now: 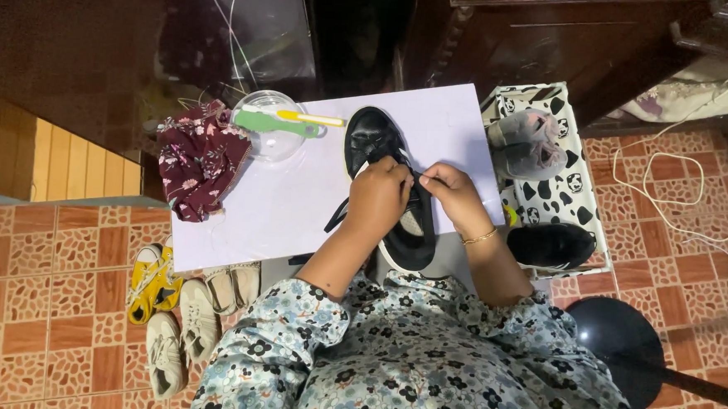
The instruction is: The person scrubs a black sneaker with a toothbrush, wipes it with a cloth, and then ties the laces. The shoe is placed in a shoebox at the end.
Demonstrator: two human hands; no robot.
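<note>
Tiled floor surrounds my white bench [298, 201]; right of it, a cow-patterned box [565, 194] holds grey shoes [523, 142] and a black one [551, 244], while the clear bowl [272, 137] upper left carries brushes [289, 124]. Bare bench room lies left of centre, beside a floral cloth [200, 159]. Both my left hand [378, 199] and right hand [452, 192] pinch laces on the black shoe [386, 177], lying lengthwise at centre, toe toward the frame's top.

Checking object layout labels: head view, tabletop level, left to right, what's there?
Maroon floral cloth → clear glass bowl with green brush → black lace-up shoe held by left hand and right hand → black-and-white patterned box.
</note>
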